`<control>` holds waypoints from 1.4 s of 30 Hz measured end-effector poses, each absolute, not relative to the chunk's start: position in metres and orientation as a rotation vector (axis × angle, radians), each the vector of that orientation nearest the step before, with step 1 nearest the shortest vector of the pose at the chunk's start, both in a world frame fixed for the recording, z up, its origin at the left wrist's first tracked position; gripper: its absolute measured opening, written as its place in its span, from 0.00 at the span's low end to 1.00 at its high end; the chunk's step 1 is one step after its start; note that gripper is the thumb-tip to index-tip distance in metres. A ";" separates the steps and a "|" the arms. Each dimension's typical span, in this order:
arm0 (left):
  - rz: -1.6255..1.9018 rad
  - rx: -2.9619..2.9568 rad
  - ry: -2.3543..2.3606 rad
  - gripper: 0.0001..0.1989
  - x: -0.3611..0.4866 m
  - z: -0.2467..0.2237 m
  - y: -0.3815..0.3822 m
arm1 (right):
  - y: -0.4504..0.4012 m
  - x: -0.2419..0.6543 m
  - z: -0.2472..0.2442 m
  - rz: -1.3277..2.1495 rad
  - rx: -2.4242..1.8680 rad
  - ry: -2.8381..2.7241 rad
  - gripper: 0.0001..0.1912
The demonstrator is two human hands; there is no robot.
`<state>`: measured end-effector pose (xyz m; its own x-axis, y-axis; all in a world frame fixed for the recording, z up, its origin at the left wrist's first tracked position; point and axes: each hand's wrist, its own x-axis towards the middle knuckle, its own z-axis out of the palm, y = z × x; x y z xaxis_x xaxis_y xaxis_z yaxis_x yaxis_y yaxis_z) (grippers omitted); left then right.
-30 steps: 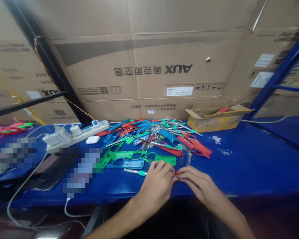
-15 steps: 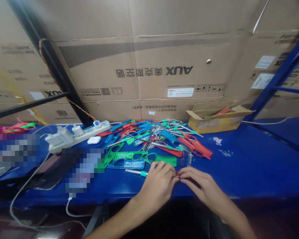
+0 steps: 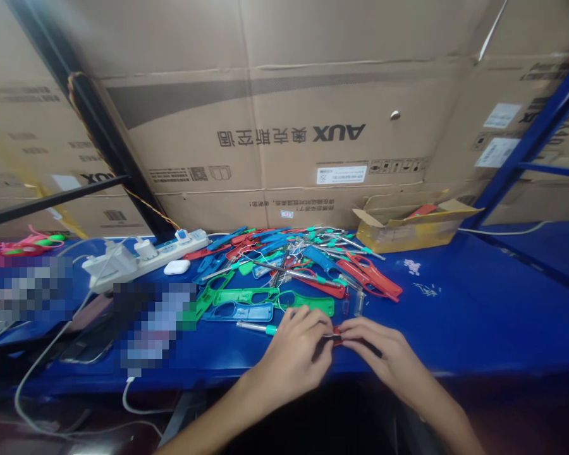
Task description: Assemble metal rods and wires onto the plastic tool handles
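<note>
Both my hands meet at the front of the blue table over a small red lighter part (image 3: 337,333), mostly covered by my fingers. My left hand (image 3: 298,346) curls over it from the left, fingertips on it and thumb lower and apart. From under that hand a metal lighter tube (image 3: 256,327) with a teal collar sticks out to the left; whether it joins the red part is hidden. My right hand (image 3: 385,346) pinches the red part's right side between thumb and fingers. Just behind lie a green lighter shell (image 3: 315,304) and small clear-and-red lighter tanks (image 3: 359,303).
Behind the hands spreads a heap of red, blue and green lighter shells (image 3: 367,278) and metal tubes. An open yellow-taped carton (image 3: 403,237) stands back right, near small white bits (image 3: 427,290). A power strip (image 3: 145,259), white case (image 3: 176,266) and phones lie left.
My left thumb has moved down, away from the red part, leaving a gap below the fingers. The right hand keeps its pinch. The view has shifted slightly.
</note>
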<state>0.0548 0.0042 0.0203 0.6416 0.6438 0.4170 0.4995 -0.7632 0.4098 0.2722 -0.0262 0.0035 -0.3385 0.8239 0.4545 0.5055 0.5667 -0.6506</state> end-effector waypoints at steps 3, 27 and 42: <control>0.797 2.556 0.933 0.05 0.054 0.021 0.006 | -0.027 0.272 0.005 0.535 -1.104 -2.009 0.06; 0.865 2.388 0.979 0.02 0.057 0.016 0.013 | -0.026 0.265 0.003 0.632 -1.233 -1.934 0.09; 0.880 2.339 0.958 0.07 0.057 0.013 0.016 | -0.026 0.266 0.006 0.663 -1.203 -1.971 0.11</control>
<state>0.0573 0.0157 0.0125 0.5526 0.7401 0.3834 0.4448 -0.6509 0.6152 0.2664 -0.0260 0.0055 -0.3028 0.9004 0.3124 0.5283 0.4314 -0.7313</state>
